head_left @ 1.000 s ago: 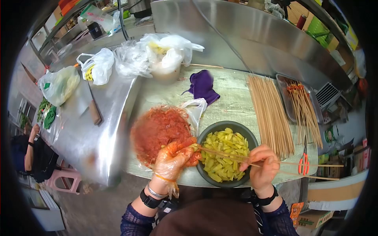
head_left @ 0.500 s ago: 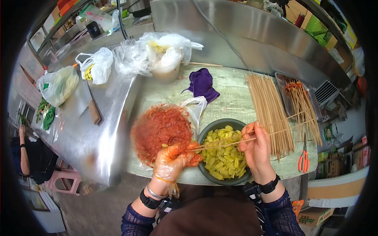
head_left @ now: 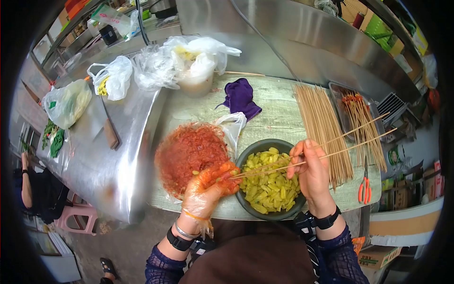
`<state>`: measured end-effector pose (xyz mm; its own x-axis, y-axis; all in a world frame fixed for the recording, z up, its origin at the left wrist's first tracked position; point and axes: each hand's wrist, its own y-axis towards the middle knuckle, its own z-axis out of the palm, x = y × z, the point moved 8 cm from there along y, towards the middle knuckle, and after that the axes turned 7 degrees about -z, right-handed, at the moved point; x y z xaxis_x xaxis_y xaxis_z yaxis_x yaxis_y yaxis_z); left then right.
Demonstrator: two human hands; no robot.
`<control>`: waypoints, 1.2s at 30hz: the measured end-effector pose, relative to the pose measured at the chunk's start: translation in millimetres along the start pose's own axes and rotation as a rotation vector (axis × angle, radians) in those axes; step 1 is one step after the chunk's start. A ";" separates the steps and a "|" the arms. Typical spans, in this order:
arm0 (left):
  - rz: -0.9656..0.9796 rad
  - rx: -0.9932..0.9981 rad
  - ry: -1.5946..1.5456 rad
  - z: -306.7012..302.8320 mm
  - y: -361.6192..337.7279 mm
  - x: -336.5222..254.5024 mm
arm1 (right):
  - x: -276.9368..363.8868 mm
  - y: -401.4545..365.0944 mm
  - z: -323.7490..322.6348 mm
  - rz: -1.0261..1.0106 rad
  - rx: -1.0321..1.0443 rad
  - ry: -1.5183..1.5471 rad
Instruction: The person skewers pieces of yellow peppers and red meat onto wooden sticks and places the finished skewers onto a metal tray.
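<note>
My left hand (head_left: 208,189), in a clear plastic glove smeared red, is closed around a bit of red meat at the edge of the marinated meat (head_left: 191,149). Two thin bamboo skewers (head_left: 261,172) run from its fingertips across to my bare right hand (head_left: 313,173), which pinches them partway along. Their free ends stick out past it to the right. Below the skewers, a dark bowl (head_left: 266,217) holds cut yellow-green peppers (head_left: 269,191). The skewer tips are hidden in the gloved fingers.
Right of the bowl lie loose bamboo skewers (head_left: 319,123), a metal tray (head_left: 335,90) with loaded skewers (head_left: 353,102), and orange-handled scissors (head_left: 364,190). Farther back are a purple cloth (head_left: 240,98) and a plastic tub (head_left: 196,85) under bags. A knife (head_left: 110,134) rests on the steel counter (head_left: 130,156).
The skewers have shifted slightly and their free ends now point farther up and right. My left hand has turned a little, its fingers closed near the skewer tips. A person's foot appears at lower left.
</note>
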<state>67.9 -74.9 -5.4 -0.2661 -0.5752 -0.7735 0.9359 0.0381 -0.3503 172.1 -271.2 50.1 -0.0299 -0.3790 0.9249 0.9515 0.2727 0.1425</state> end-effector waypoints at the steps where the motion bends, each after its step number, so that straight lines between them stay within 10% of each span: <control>1: -0.007 0.001 -0.020 0.3 -0.3 -0.1 | 1.2 0.5 1.2 -0.004 0.004 -0.006; 16: -0.220 0.046 -0.278 -6.9 -2.1 13.3 | 14.3 11.9 24.1 -0.071 0.222 -0.105; 36: 0.126 0.024 -0.683 -26.1 10.5 4.1 | 40.2 -68.4 67.9 -0.700 0.437 -0.578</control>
<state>70.6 -55.6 -26.0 0.0428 -0.9533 -0.2988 0.9569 0.1250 -0.2620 85.0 -245.0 101.4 -0.7934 -0.1232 0.5962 0.4705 0.4974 0.7289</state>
